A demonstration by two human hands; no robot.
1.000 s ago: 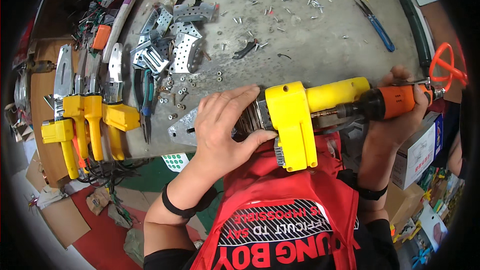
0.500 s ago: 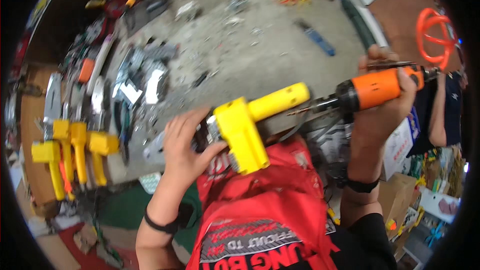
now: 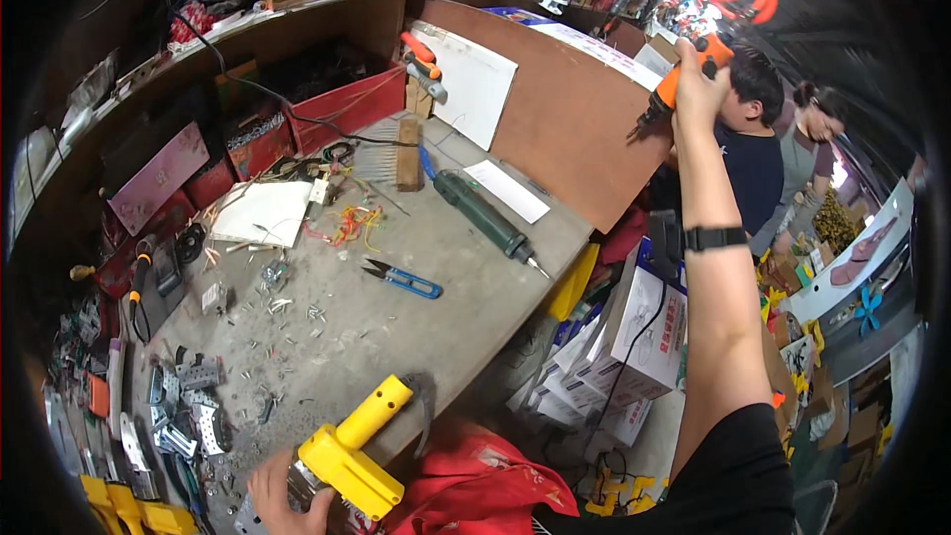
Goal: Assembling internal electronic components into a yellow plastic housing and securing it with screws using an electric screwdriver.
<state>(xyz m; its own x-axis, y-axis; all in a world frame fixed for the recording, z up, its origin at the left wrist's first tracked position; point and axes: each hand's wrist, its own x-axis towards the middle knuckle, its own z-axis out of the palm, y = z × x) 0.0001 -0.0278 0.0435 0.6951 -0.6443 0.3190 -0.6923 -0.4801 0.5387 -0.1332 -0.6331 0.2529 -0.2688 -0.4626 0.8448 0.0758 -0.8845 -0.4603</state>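
Head view shows the right hand [image 3: 698,74] raised high at arm's length, fingers clenched around an orange power screwdriver [image 3: 684,79]. The left hand [image 3: 287,500] grasps a yellow tool body [image 3: 352,451] at the near edge of the grey workbench [image 3: 426,327]. Blue-handled scissors [image 3: 401,280] lie further on the bench.

Scissors [image 3: 401,280] lie mid-bench, soldering tool [image 3: 485,215] behind them to the right; brackets [image 3: 188,406] heaped left; cartons [image 3: 644,337], seemingly floor-stacked, right of the bench [image 3: 466,317].
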